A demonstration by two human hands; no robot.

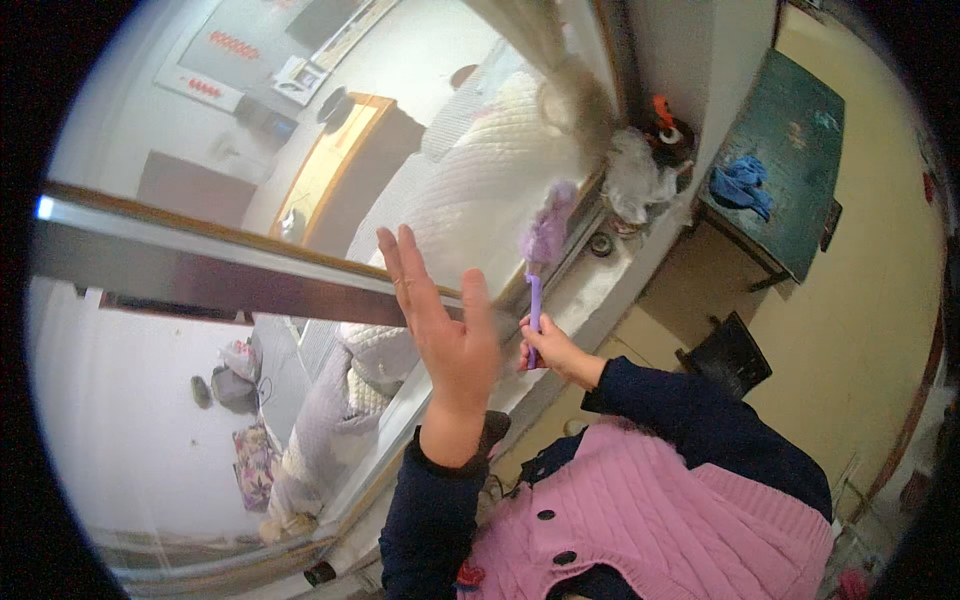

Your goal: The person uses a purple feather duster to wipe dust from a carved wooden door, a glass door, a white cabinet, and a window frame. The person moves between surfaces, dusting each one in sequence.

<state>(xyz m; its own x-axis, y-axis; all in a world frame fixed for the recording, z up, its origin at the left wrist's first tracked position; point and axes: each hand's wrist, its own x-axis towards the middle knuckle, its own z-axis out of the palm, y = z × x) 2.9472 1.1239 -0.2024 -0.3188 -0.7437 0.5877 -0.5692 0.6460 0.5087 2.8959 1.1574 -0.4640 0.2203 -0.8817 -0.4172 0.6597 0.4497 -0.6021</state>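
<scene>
My right hand point(553, 345) is closed around the handle of a purple fluffy duster point(549, 232). The duster's head points away from me, over the edge of the window frame beside the sill point(592, 281). Raised in front of the window, my left hand point(450, 322) has its fingers spread and holds nothing. Whether it touches the glass I cannot tell. A dark window frame bar point(225, 274) runs behind it. Through the window a bed with a pale quilted cover point(480, 172) shows.
On the sill stand a crumpled clear plastic bag point(634, 176) and a small round object point(601, 244). To the right are a green table point(799, 142) with a blue cloth point(741, 184) and a black stool point(726, 356). A curtain point(574, 97) hangs at the window.
</scene>
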